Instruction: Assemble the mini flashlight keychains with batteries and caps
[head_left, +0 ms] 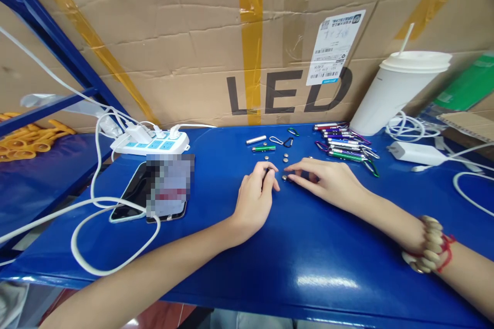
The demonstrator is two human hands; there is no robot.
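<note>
My left hand (255, 198) is closed around a small dark object (265, 174), mostly hidden by the fingers; it may be a short black tube. My right hand (326, 177) reaches in from the right, its thumb and forefinger stretched out a little apart. Their tips are beside a small silver button cell (284, 178) on the blue table. More button cells (285, 158) are scattered just beyond the hands. Behind them lie a silver tube (256, 140), a green tube (264, 149) and several small carabiner clips (276, 140).
A pile of coloured keychain flashlights (343, 145) lies at the back right, near a tall white cup (397, 92) and a white charger (411, 153). To the left are phones (133, 190), a power strip (150, 144) and looping white cables (75, 247). A cardboard box (185, 51) stands behind.
</note>
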